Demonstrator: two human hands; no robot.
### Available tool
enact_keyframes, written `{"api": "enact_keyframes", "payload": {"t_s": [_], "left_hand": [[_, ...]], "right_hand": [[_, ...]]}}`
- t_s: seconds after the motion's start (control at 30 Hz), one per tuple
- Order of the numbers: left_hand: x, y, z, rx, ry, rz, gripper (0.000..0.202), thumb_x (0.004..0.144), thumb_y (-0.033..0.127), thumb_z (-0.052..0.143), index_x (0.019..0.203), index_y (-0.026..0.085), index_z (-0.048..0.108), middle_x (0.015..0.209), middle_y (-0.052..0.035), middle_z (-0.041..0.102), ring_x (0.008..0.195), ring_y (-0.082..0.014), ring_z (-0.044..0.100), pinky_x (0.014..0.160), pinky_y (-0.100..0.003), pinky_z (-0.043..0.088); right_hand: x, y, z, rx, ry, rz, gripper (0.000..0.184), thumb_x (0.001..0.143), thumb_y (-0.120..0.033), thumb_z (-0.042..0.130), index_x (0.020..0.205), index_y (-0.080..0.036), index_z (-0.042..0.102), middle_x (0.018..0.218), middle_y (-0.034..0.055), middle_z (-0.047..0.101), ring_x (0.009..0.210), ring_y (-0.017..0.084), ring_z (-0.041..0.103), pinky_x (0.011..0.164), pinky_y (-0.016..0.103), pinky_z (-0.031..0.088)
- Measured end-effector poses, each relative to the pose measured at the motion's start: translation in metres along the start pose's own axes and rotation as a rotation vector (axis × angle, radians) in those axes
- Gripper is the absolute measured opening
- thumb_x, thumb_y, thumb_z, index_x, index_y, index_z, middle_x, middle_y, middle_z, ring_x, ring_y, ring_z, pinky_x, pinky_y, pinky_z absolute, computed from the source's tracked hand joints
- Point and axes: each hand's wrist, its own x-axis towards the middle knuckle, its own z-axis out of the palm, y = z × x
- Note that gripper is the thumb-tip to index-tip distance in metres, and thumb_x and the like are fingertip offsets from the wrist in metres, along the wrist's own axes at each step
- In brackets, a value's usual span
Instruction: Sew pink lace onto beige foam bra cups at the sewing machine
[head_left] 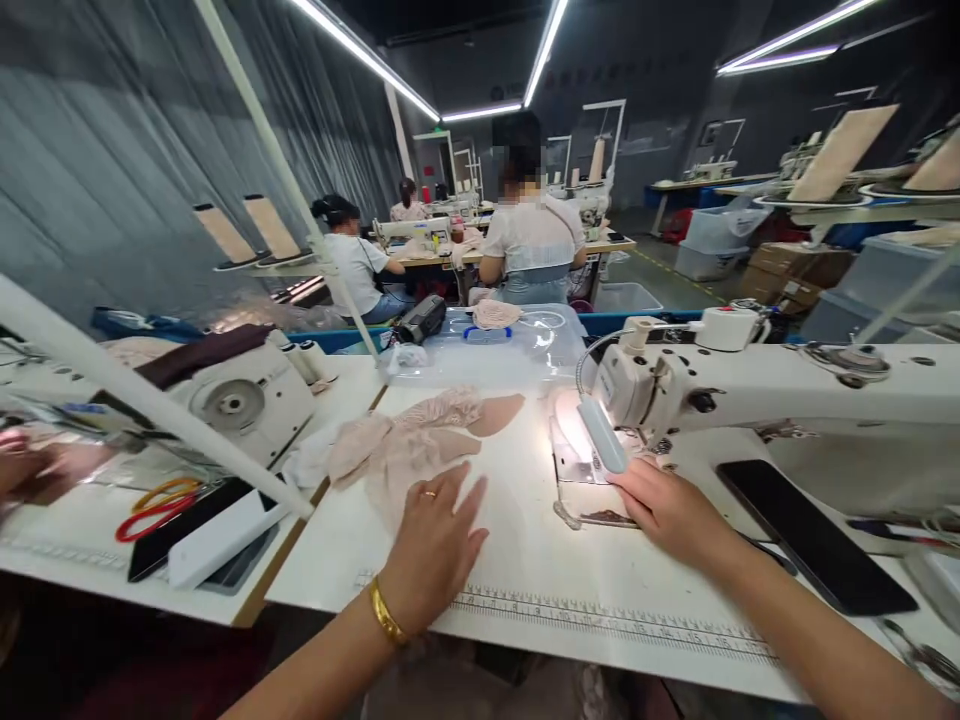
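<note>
My left hand, with a ring and a gold bangle, is spread over the white table beside a pale pink piece of fabric. Its fingertips reach the fabric's near edge, and nothing is gripped in it. At the sewing machine, my right hand has its fingers close together by the needle area. The small grey lamp partly covers those fingertips, so whatever they pinch is hidden. Light from the lamp falls on the needle plate.
A black phone lies right of my right hand. A ruler strip runs along the table's front edge. To the left are red-handled scissors and another machine. A clear plastic bin stands behind; people sit sewing farther off.
</note>
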Motion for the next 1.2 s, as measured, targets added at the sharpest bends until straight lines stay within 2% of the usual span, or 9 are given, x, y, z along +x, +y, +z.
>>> {"api": "enact_keyframes", "payload": {"t_s": [0.1, 0.3, 0.37, 0.57, 0.67, 0.8, 0.93, 1.07, 1.2], "left_hand": [[-0.023, -0.013, -0.003, 0.004, -0.018, -0.18, 0.045, 0.094, 0.019, 0.057, 0.139, 0.017, 0.052, 0.135, -0.0187, 0.061, 0.12, -0.0365, 0.058, 0.096, -0.054, 0.047], [-0.03, 0.021, -0.014, -0.47, -0.15, 0.087, 0.005, 0.094, 0.021, 0.06, 0.091, 0.02, 0.064, 0.105, -0.0063, 0.068, 0.103, -0.0248, 0.062, 0.093, -0.041, 0.05], [-0.026, 0.023, -0.017, -0.55, -0.175, 0.124, 0.025, 0.098, 0.025, 0.056, 0.074, 0.02, 0.058, 0.088, -0.0035, 0.067, 0.088, -0.0209, 0.062, 0.085, -0.037, 0.05], [-0.012, -0.003, -0.006, -0.433, -0.023, -0.006, 0.019, 0.101, 0.03, 0.049, 0.093, 0.021, 0.063, 0.101, -0.0082, 0.067, 0.096, -0.0248, 0.062, 0.085, -0.041, 0.051], [-0.007, -0.009, 0.005, -0.353, 0.074, -0.055, 0.036, 0.095, 0.038, 0.062, 0.126, 0.021, 0.058, 0.122, -0.0119, 0.064, 0.113, -0.0313, 0.059, 0.095, -0.049, 0.049], [0.001, -0.006, 0.018, -0.309, 0.043, -0.074, 0.048, 0.092, 0.039, 0.066, 0.135, 0.023, 0.054, 0.126, -0.011, 0.065, 0.115, -0.0335, 0.06, 0.096, -0.052, 0.049], [0.006, -0.006, 0.022, -0.364, 0.005, -0.047, 0.043, 0.091, 0.033, 0.065, 0.132, 0.022, 0.055, 0.122, -0.0095, 0.067, 0.111, -0.0309, 0.063, 0.093, -0.048, 0.05], [0.025, -0.019, 0.011, -0.469, -0.114, 0.083, 0.024, 0.097, 0.038, 0.058, 0.114, 0.023, 0.065, 0.103, -0.0054, 0.073, 0.094, -0.0243, 0.068, 0.083, -0.039, 0.054], [0.075, -0.037, 0.007, -0.499, -0.092, 0.058, 0.029, 0.099, 0.04, 0.055, 0.117, 0.02, 0.065, 0.113, -0.0087, 0.073, 0.103, -0.0243, 0.069, 0.09, -0.04, 0.056]], "right_hand": [[0.001, -0.007, -0.002, 0.017, 0.018, -0.054, 0.023, 0.1, -0.021, 0.045, 0.102, -0.027, 0.067, 0.084, 0.0079, 0.064, 0.078, 0.026, 0.06, 0.068, 0.038, 0.05], [0.004, -0.06, -0.016, 0.028, -0.015, -0.239, 0.037, 0.098, -0.012, 0.043, 0.124, -0.026, 0.065, 0.117, 0.0121, 0.069, 0.106, 0.027, 0.064, 0.087, 0.044, 0.056], [0.003, -0.083, -0.018, 0.018, -0.06, -0.321, 0.041, 0.097, -0.011, 0.044, 0.132, -0.024, 0.061, 0.129, 0.0133, 0.066, 0.121, 0.029, 0.059, 0.098, 0.048, 0.052], [0.001, -0.122, -0.032, 0.157, -0.248, -0.381, 0.026, 0.103, -0.017, 0.044, 0.119, -0.017, 0.065, 0.089, 0.0084, 0.07, 0.081, 0.021, 0.06, 0.076, 0.036, 0.05], [0.013, -0.12, -0.035, 0.227, -0.116, -0.306, 0.024, 0.103, -0.02, 0.047, 0.122, -0.018, 0.062, 0.096, 0.0091, 0.069, 0.086, 0.021, 0.06, 0.08, 0.036, 0.05], [0.046, -0.122, -0.014, 0.109, -0.07, -0.225, 0.048, 0.097, -0.029, 0.066, 0.142, -0.021, 0.049, 0.133, 0.016, 0.06, 0.119, 0.03, 0.053, 0.097, 0.049, 0.047], [0.073, -0.133, 0.007, 0.06, -0.189, -0.143, 0.013, 0.098, -0.016, 0.058, 0.109, -0.019, 0.063, 0.103, 0.0108, 0.069, 0.103, 0.027, 0.06, 0.089, 0.043, 0.047], [0.07, -0.126, -0.006, 0.697, -0.26, 0.146, 0.015, 0.102, -0.027, 0.049, 0.091, -0.021, 0.057, 0.079, 0.0009, 0.068, 0.075, 0.017, 0.063, 0.07, 0.029, 0.047], [0.057, -0.098, -0.014, 1.116, -0.341, 0.473, 0.03, 0.098, -0.048, 0.055, 0.084, -0.021, 0.053, 0.062, -0.005, 0.061, 0.055, 0.014, 0.06, 0.054, 0.025, 0.039]]}}
